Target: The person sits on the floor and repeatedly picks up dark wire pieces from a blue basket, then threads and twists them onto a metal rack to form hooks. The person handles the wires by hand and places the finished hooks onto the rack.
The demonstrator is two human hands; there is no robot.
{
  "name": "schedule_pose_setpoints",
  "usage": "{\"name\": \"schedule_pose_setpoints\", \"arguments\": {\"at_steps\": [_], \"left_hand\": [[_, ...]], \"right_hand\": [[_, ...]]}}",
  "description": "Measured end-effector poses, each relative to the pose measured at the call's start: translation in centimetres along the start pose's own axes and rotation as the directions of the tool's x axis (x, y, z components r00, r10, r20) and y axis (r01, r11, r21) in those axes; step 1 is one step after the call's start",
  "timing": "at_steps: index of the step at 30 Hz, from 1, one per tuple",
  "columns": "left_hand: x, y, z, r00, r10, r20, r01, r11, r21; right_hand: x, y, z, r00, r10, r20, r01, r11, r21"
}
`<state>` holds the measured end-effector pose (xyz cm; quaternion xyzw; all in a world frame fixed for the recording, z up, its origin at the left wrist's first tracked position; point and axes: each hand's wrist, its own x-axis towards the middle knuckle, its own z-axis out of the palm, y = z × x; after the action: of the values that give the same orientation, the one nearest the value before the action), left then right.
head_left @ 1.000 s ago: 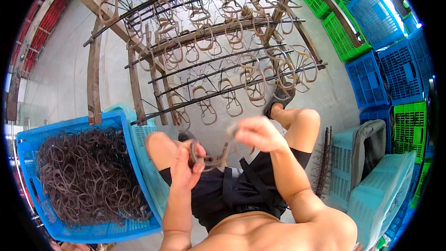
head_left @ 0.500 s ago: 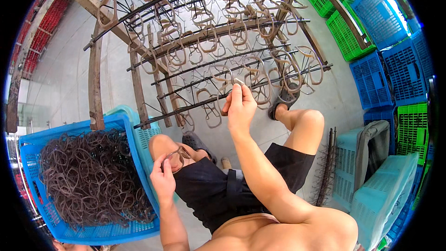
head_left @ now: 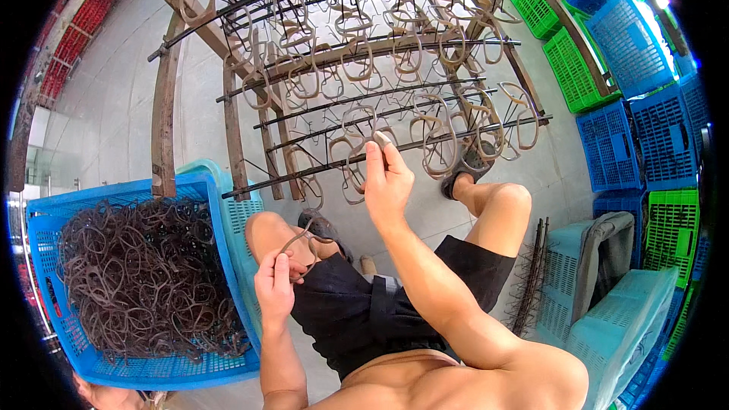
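one loop hangs lengthwise down from right hand fingers.

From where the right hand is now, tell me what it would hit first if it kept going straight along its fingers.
Most likely the brown loop hanging on the rack's dark rod: the right hand already has its fingers on it. Depth beyond is unclear.

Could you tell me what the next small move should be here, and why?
Probably slip the loop pinched in the right hand onto a rack peg and let go: the fingertips hold it right at the bar, and the left hand holds another loop ready.
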<state>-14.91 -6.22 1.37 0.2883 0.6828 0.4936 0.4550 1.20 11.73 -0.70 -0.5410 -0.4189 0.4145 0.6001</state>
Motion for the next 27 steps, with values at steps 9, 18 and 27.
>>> {"name": "schedule_pose_setpoints", "arguments": {"at_steps": [9, 18, 27], "left_hand": [[-1.0, 1.1, 1.4, 1.000, 0.007, 0.008, -0.006, 0.987, -0.158], [-1.6, 1.8, 2.6, 0.998, 0.033, 0.048, -0.024, 0.986, -0.163], [-1.9, 2.1, 3.6, 0.994, 0.045, 0.097, -0.025, 0.982, -0.189]], "right_hand": [[1.2, -1.4, -1.2, 0.992, 0.124, 0.005, -0.124, 0.992, -0.035], [1.4, -0.8, -0.8, 1.000, 0.017, 0.001, -0.016, 0.994, -0.107], [0.7, -0.9, -0.3, 0.999, 0.043, 0.005, -0.043, 0.999, 0.019]]}}
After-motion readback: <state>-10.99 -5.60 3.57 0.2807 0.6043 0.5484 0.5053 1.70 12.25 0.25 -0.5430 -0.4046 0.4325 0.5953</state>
